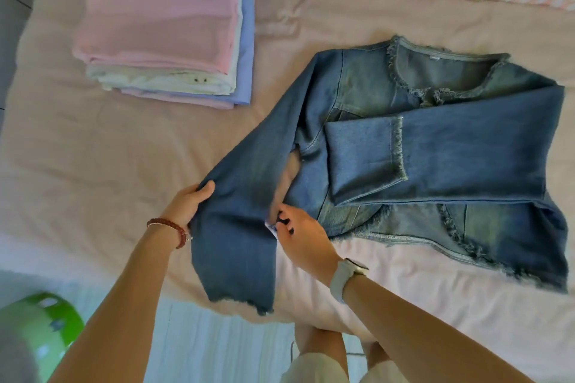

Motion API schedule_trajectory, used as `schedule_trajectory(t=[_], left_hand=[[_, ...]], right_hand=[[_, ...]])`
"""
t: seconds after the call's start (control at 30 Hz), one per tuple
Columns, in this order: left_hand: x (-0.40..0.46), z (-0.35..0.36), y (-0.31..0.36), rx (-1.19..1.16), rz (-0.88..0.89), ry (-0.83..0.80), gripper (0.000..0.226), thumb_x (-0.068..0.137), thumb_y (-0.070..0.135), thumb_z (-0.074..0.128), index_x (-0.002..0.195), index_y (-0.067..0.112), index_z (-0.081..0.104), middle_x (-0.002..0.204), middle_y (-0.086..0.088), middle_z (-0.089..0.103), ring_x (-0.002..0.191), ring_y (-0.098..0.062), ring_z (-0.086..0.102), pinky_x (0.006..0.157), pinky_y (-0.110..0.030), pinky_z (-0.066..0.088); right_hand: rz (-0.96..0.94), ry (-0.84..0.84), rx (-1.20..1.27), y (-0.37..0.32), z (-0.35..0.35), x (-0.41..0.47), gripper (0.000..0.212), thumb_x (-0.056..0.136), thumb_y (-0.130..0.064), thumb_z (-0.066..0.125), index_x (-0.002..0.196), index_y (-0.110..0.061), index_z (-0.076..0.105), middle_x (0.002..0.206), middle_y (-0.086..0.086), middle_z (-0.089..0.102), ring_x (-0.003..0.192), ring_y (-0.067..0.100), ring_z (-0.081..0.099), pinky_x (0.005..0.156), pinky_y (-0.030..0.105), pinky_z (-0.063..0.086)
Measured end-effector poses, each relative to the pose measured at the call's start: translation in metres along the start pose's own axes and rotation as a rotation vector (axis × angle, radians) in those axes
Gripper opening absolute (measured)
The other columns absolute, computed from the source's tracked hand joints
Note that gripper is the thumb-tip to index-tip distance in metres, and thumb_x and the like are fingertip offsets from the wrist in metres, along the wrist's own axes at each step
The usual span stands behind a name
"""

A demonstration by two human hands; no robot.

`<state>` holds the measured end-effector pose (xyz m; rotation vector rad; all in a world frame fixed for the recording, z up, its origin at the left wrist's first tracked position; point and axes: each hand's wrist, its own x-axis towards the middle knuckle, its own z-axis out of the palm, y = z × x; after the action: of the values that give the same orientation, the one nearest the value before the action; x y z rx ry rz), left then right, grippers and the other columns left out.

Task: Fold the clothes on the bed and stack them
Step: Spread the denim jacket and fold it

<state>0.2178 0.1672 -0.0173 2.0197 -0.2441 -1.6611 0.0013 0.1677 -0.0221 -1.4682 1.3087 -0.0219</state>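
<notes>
- The left hand (pixel 189 204) grips the outer edge of the denim jacket's loose sleeve (pixel 239 221), thumb on top of the cloth and fingers tucked beneath.
- The right hand (pixel 303 235) pinches the same sleeve's inner edge, fingers curled round the seam; a white watch sits on that wrist, a red bead bracelet on the other.
- Between both grips the sleeve hangs off the near edge of the bed (pixel 93 140), its frayed cuff pointing toward the person.
- The denim jacket (pixel 435 149) lies flat, front up, right of centre, with its other sleeve already folded across the chest.
- Judging by this, the jacket is about a third folded: one sleeve is in, this one comes next, then the body needs doubling.
- Far left, well apart from the jacket, a stack of folded clothes (pixel 161 34) sits with pink on top, white beneath, lilac-blue lowest.
- A scrap of denim at the far edge, on the striped bedding, may be another piece waiting; too little shows to tell.
- A green basket (pixel 40 329) stands near left on the floor; its contents are not visible.
</notes>
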Motion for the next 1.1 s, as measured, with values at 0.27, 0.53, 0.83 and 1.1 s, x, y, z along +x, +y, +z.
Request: schedule_trajectory(t=[0.27,0.53,0.83,1.1], left_hand=[[-0.007,-0.018,0.026,-0.081,0.020,-0.017,0.027,0.093,0.033,0.050,0.089,0.013,0.067,0.077,-0.002,0.072,0.068,-0.012,0.069,0.063,-0.027,0.051],[-0.033,0.010,0.041,-0.049,0.184,0.141,0.017,0.093,0.014,0.053,0.077,0.011,0.049,0.081,-0.006,0.057,0.078,-0.021,0.055,0.066,-0.032,0.047],[-0.071,0.151,0.093,0.751,0.591,0.084,0.024,0.088,0.030,0.057,0.071,0.015,0.049,0.074,-0.001,0.054,0.074,-0.022,0.052,0.061,-0.028,0.037],[0.006,0.284,0.083,1.426,0.617,0.032,0.061,0.093,0.055,0.034,0.146,0.038,0.009,0.157,0.004,-0.007,0.143,-0.027,-0.009,0.111,-0.058,0.010]], right_hand=[[0.307,-0.303,0.593,-0.033,0.029,0.005,0.030,0.090,-0.036,0.056,0.098,-0.007,0.059,0.090,-0.011,0.038,0.087,0.027,0.059,0.083,0.034,0.048],[-0.114,0.078,0.322,-0.051,-0.056,-0.010,0.019,0.095,-0.008,0.045,0.111,0.000,0.052,0.093,0.010,0.059,0.087,0.019,0.053,0.082,0.028,0.041],[-0.086,0.328,0.075,-0.007,-0.295,-0.066,0.021,0.092,-0.013,0.056,0.100,-0.031,0.062,0.093,-0.016,0.062,0.079,-0.011,0.059,0.067,0.006,0.044],[0.463,0.645,-0.327,0.160,-0.356,-0.057,0.057,0.094,-0.024,0.048,0.145,-0.019,0.026,0.147,0.010,0.030,0.132,0.034,0.030,0.111,0.048,0.021]])
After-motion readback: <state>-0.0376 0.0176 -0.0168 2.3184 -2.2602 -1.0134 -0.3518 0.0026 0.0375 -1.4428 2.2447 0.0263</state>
